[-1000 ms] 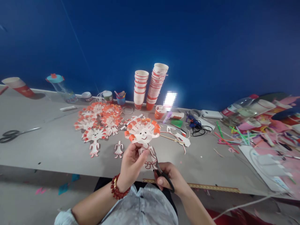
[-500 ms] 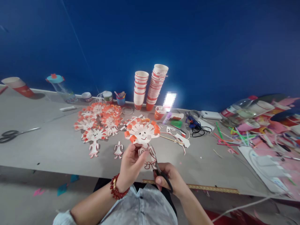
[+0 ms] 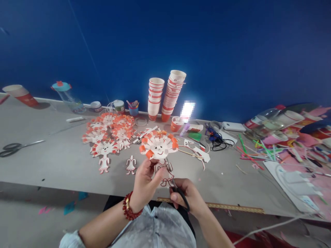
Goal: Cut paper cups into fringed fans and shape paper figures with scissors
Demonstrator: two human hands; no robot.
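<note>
Between the thumb and fingers of my left hand is a paper doll. It has a smiling face, a ring of curled orange-and-white strips for hair, and a white body outlined in dark red. My right hand grips the black handles of a pair of scissors. Their blades point up along the right side of the doll's body, partly hidden behind it. On the table to the left lie a loose paper doll body and a finished-looking doll with similar curled hair.
Several more curly-haired dolls are heaped behind. Two tall stacks of paper cups stand against the blue wall. A second pair of scissors lies far left. Coloured scraps and bottles crowd the right. A yellow ruler-like strip lies along the front edge.
The doll in my left hand has shifted slightly right and turned a little. The scissors stay beside its body, their handles a touch further left.
</note>
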